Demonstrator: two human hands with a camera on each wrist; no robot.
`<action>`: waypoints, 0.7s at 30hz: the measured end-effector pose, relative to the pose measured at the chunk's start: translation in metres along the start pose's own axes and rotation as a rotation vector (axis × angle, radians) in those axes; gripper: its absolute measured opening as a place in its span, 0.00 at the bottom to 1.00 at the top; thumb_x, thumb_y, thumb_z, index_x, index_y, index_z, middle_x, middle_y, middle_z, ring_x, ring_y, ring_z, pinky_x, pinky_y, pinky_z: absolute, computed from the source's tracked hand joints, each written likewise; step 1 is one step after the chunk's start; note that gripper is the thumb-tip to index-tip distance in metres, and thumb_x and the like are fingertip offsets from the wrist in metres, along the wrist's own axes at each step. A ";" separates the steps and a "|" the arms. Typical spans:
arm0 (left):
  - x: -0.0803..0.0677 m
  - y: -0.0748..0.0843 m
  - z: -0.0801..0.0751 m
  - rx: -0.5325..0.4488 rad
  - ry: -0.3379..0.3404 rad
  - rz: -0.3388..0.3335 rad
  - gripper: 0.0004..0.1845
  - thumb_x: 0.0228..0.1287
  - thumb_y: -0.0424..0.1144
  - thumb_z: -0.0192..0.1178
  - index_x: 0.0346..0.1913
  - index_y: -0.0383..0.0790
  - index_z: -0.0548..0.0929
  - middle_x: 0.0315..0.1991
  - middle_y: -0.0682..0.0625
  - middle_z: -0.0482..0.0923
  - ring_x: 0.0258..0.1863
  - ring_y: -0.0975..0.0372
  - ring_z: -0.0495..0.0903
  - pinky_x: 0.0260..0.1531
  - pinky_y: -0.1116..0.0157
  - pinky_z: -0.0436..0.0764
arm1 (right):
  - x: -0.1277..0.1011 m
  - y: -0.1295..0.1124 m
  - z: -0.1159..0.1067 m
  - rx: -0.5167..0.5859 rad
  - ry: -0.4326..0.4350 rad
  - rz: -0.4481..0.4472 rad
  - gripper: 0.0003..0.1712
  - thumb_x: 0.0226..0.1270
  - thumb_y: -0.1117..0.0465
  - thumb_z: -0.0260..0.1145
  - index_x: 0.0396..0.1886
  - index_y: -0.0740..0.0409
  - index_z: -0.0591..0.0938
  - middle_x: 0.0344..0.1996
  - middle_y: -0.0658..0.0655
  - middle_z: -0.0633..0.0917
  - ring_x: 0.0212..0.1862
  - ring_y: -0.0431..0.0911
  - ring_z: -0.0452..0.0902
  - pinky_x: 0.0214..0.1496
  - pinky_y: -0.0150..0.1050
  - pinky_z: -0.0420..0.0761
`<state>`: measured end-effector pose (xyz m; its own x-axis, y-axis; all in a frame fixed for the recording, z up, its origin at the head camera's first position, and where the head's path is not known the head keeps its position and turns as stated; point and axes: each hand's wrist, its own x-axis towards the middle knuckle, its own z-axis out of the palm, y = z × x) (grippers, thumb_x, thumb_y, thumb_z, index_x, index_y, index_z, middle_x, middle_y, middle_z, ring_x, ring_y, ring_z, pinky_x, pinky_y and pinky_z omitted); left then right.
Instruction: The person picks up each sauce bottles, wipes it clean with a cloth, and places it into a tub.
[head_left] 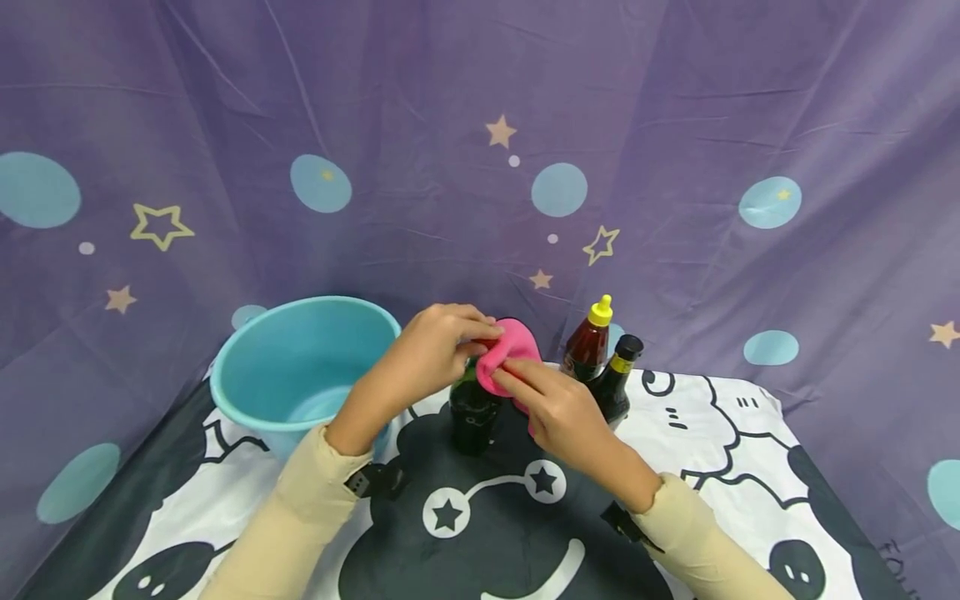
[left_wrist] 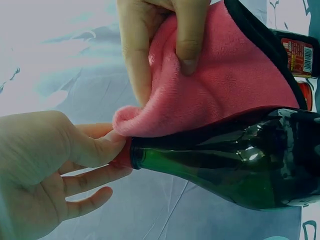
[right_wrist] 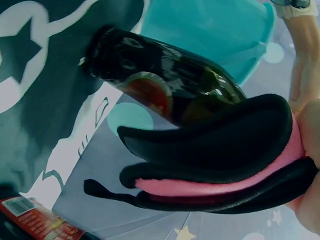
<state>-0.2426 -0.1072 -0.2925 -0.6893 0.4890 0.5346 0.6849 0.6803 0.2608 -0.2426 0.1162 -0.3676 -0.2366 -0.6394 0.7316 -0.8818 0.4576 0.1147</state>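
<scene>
Left hand [head_left: 431,350] pinched the dark green glass bottle [head_left: 472,417] at its top — steadying it; right hand [head_left: 558,412] pressed the pink black-edged cloth [head_left: 510,354] against the neck.

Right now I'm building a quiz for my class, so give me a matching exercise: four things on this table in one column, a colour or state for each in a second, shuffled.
Things:
1. basin
2. cloth
3. green bottle
4. sauce bottle

Descriptions:
A. yellow cap
B. pink, edged in black, held by both hands
C. turquoise, at the table's left
D. dark glass, neck under the cloth

Pairs: 1-C, 2-B, 3-D, 4-A
</scene>
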 end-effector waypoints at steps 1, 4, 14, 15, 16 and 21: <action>-0.001 0.000 0.001 0.009 0.006 0.001 0.15 0.61 0.28 0.70 0.50 0.40 0.91 0.48 0.46 0.89 0.50 0.54 0.88 0.50 0.57 0.87 | -0.001 -0.001 0.001 -0.017 -0.012 -0.010 0.31 0.52 0.78 0.70 0.59 0.61 0.84 0.52 0.62 0.87 0.52 0.55 0.87 0.55 0.47 0.85; -0.002 0.001 0.003 0.034 0.028 0.007 0.15 0.60 0.29 0.71 0.50 0.40 0.91 0.48 0.47 0.89 0.50 0.54 0.88 0.53 0.54 0.85 | -0.004 -0.003 0.003 -0.075 -0.037 -0.044 0.33 0.52 0.76 0.72 0.62 0.61 0.82 0.53 0.63 0.85 0.53 0.55 0.86 0.56 0.47 0.85; -0.005 -0.002 0.007 0.059 0.082 0.021 0.14 0.60 0.31 0.72 0.49 0.41 0.91 0.47 0.47 0.90 0.49 0.55 0.89 0.53 0.51 0.84 | -0.013 -0.004 0.010 -0.193 -0.087 -0.124 0.29 0.61 0.71 0.70 0.64 0.62 0.79 0.57 0.65 0.83 0.56 0.56 0.83 0.59 0.48 0.84; -0.005 -0.002 0.008 0.057 0.087 0.023 0.14 0.60 0.31 0.72 0.49 0.41 0.91 0.47 0.47 0.90 0.48 0.55 0.89 0.53 0.52 0.84 | -0.013 -0.004 0.011 -0.198 -0.088 -0.132 0.29 0.62 0.70 0.70 0.65 0.62 0.79 0.57 0.65 0.83 0.56 0.56 0.83 0.59 0.48 0.84; -0.005 -0.002 0.008 0.055 0.092 0.025 0.13 0.60 0.31 0.72 0.49 0.41 0.92 0.47 0.48 0.90 0.48 0.55 0.89 0.53 0.52 0.84 | -0.014 -0.004 0.011 -0.201 -0.090 -0.140 0.29 0.62 0.70 0.70 0.65 0.62 0.79 0.57 0.65 0.83 0.56 0.56 0.82 0.59 0.48 0.84; -0.005 -0.002 0.009 0.033 0.116 0.022 0.13 0.59 0.31 0.72 0.48 0.42 0.92 0.46 0.48 0.90 0.48 0.56 0.89 0.53 0.52 0.83 | -0.014 -0.006 0.013 -0.217 -0.096 -0.168 0.36 0.51 0.71 0.74 0.65 0.62 0.80 0.55 0.63 0.83 0.56 0.55 0.82 0.60 0.47 0.83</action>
<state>-0.2428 -0.1060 -0.3028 -0.6412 0.4386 0.6297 0.6898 0.6889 0.2227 -0.2400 0.1141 -0.3871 -0.1414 -0.7685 0.6241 -0.8061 0.4553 0.3780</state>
